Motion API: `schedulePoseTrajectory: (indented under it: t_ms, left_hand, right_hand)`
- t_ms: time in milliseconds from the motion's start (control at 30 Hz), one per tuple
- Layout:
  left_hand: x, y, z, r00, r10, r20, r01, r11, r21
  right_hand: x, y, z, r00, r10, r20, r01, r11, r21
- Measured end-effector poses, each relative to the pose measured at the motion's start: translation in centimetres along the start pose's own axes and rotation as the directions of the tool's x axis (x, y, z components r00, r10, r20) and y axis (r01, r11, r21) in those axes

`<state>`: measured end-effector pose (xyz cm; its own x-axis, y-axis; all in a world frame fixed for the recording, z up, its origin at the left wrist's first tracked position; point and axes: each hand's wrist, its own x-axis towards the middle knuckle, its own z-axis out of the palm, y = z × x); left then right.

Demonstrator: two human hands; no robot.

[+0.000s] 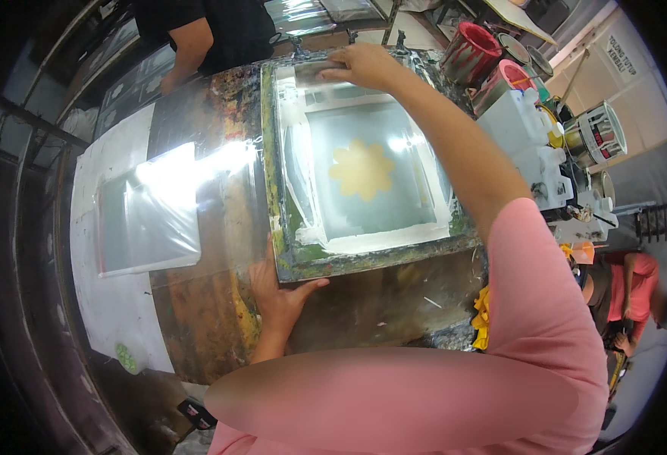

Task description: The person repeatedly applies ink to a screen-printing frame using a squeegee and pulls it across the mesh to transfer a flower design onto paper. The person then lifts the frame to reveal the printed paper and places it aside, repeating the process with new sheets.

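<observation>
A screen printing frame (pixel 271 182) with worn, paint-stained edges lies on the table in front of me. Its pale mesh (pixel 371 216) carries a yellowish flower shape (pixel 361 170), and strips of white tape border it. My left hand (pixel 274 299) is closed at the frame's near left corner, thumb along the near edge and fingers by the left side. Across the mesh reaches my right arm; my right hand (pixel 367 67) is at the frame's far end, fingers bent together. What lies in those fingers cannot be made out.
Left of the frame, a stack of clear plastic sheets or bags (pixel 148 227) rests on white paper (pixel 114 303). Paint cans (pixel 470 53) and white jugs (pixel 515 121) crowd the right side, near a yellow cloth (pixel 482 318). Another person (pixel 220 34) stands beyond the table; one more (pixel 633 288) is far right.
</observation>
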<state>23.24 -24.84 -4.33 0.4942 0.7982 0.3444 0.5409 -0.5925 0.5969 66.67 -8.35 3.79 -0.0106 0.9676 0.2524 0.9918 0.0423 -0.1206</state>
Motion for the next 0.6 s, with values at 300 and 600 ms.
schedulePoseTrajectory:
  t_ms: [300, 600]
  left_hand:
    - [-0.6, -0.3, 0.4, 0.998, 0.050, -0.049, -0.052, 0.998, -0.037]
    - [-0.4, 0.7, 0.1, 0.997, -0.081, 0.010, 0.081, 0.989, -0.121]
  right_hand:
    - [-7.7, -4.6, 3.0, 0.997, 0.020, -0.081, -0.027, 0.997, -0.079]
    - [-25.2, -18.7, -6.6, 0.992, 0.075, 0.097, -0.078, 0.997, 0.019]
